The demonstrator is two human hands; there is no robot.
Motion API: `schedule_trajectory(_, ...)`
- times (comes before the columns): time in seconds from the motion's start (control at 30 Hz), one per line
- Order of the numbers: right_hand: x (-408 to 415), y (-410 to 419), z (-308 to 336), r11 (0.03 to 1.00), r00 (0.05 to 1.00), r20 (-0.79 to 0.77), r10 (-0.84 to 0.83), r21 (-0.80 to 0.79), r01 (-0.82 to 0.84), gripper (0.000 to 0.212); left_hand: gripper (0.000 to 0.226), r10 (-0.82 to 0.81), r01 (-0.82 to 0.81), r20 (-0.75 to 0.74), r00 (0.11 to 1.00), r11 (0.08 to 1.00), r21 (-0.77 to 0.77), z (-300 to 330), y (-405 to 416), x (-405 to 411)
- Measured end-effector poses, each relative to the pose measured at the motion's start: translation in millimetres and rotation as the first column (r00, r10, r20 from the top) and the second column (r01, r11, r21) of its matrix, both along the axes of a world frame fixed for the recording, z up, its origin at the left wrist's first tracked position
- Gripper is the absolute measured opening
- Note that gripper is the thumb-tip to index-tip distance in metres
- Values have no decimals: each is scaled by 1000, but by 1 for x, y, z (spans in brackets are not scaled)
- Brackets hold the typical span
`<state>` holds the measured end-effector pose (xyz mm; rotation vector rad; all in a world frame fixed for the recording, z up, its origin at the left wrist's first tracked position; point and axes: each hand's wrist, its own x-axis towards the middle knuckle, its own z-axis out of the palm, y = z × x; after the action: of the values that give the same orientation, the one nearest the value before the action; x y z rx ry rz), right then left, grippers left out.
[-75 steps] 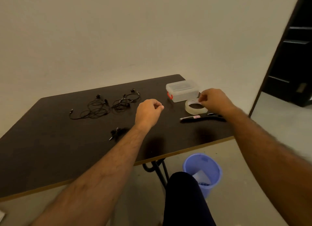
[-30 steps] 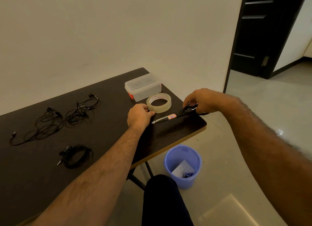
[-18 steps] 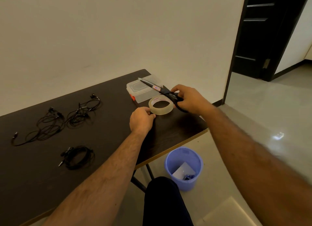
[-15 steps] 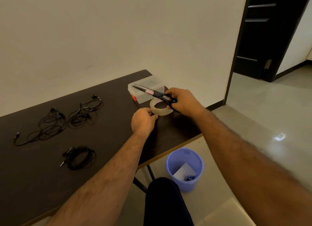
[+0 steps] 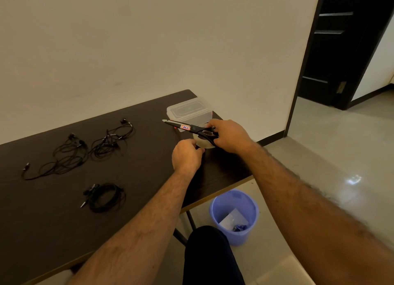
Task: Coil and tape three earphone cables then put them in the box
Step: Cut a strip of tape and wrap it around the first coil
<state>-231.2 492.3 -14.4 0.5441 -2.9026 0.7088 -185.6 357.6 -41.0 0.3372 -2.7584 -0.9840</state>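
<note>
— Which step are you on?

— Cutting tape for the first bundle, I'd say. My right hand (image 5: 229, 136) has its grip closed round the handles of the black scissors with the orange label (image 5: 190, 128), blades pointing left and nearly shut, held above the clear roll of sticky tape (image 5: 202, 143) on the dark brown counter (image 5: 64, 220). My left hand (image 5: 186, 155) is curled at the roll's near edge, pinching what I take to be the tape's free end — the strip itself is too clear to make out.

— And the cables?

— One black earphone cable, coiled (image 5: 104, 196), lies near me, untaped. Two loose black earphone cables (image 5: 85, 151) lie tangled further back on the left. The clear lidded plastic box (image 5: 189, 112) sits at the far corner, just behind the roll, lid on.

— Next move?

— Probably draw out a short strip, open the blades across it and snip — keeping the piece from folding onto itself — then carry it to the coil.
</note>
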Motion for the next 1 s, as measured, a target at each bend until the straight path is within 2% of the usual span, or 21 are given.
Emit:
schedule_trajectory(0.17,9,-10,-1,1000,999,-51,-9,-18,8,37,20,6,-5,-26,1000,999,35,-1,-2,5)
schedule_trajectory(0.43,18,-22,2,996,996,-76,-45,-78,39,34,19,-3,3,-64,998,1000,6,-4,-5,17)
schedule_trajectory(0.7,25,-30,5,988,995,-76,-71,-145,60,36,15,-79,58,-121,989,985,-162,-8,-9,29)
schedule_trajectory(0.77,27,-32,4,984,996,-69,-56,-172,43,36,16,-65,52,-185,981,996,-78,-6,-13,34)
schedule_trajectory(0.83,29,-31,3,978,999,-39,-30,-209,22,36,22,31,9,-231,972,986,169,-2,-19,35)
schedule_trajectory(0.87,30,-31,3,973,1000,-22,-12,-231,7,36,22,103,-24,-198,975,929,368,1,-23,33)
schedule_trajectory(0.9,31,-31,2,967,1000,-10,12,-253,-15,36,23,161,-64,-114,980,808,586,4,-27,30)
schedule_trajectory(0.93,33,-31,2,963,999,-3,42,-268,-42,37,23,179,-115,-3,984,643,757,8,-31,26)
schedule_trajectory(0.97,35,-32,2,959,998,3,67,-277,-64,38,23,166,-152,79,983,491,858,12,-35,23)
schedule_trajectory(1.0,36,-32,2,955,996,11,84,-288,-78,39,24,143,-169,122,982,385,908,15,-40,20)
